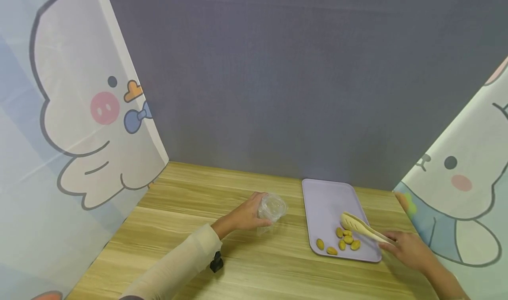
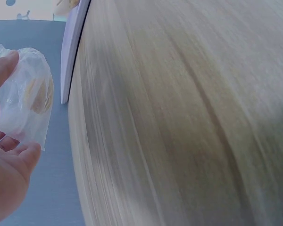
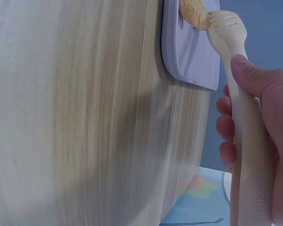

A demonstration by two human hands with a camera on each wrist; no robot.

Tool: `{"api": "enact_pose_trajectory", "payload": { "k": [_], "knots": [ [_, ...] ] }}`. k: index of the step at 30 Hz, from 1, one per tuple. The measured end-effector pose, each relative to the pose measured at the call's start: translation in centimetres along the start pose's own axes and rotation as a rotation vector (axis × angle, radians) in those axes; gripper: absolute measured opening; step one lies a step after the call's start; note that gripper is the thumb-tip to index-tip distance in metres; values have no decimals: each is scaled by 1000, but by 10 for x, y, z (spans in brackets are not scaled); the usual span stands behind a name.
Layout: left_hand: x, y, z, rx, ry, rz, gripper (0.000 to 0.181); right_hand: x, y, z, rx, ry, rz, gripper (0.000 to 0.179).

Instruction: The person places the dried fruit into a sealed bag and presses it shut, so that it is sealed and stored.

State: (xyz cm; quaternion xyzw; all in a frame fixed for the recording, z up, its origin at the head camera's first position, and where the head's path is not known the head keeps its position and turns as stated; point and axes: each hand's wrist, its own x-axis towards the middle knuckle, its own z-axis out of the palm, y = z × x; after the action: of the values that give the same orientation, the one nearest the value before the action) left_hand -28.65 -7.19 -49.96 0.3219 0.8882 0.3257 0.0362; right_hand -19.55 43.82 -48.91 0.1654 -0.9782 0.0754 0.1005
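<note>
Look for the nut-like pieces (image 1: 348,239) on the near end of the lavender tray (image 1: 325,196), close to the tongs (image 1: 360,226). Probably best to nip one across its middle, squeezing lightly, and to keep the clear plastic bag (image 1: 274,206) steady, left of the tray. Holding the bag between thumb and fingers with the left hand (image 1: 250,214); gripping the tongs, with fingers wrapped round, in the right hand (image 1: 410,249)

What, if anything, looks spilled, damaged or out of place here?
Nothing stands out: the yellowish-brown pieces lie inside the tray, the left hand holds the plastic bag, the right hand grips the tongs, and no spill or damage shows.
</note>
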Motion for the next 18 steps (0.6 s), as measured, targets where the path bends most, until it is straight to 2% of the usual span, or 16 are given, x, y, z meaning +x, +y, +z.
{"api": "enact_pose_trajectory", "payload": {
  "k": [13, 18],
  "knots": [
    [0, 0, 1, 9, -2, 9, 95, 0, 2, 4, -62, 42, -64, 28],
    [0, 2, 0, -4, -2, 6, 94, 0, 1, 4, -74, 55, -64, 26]
  ]
}}
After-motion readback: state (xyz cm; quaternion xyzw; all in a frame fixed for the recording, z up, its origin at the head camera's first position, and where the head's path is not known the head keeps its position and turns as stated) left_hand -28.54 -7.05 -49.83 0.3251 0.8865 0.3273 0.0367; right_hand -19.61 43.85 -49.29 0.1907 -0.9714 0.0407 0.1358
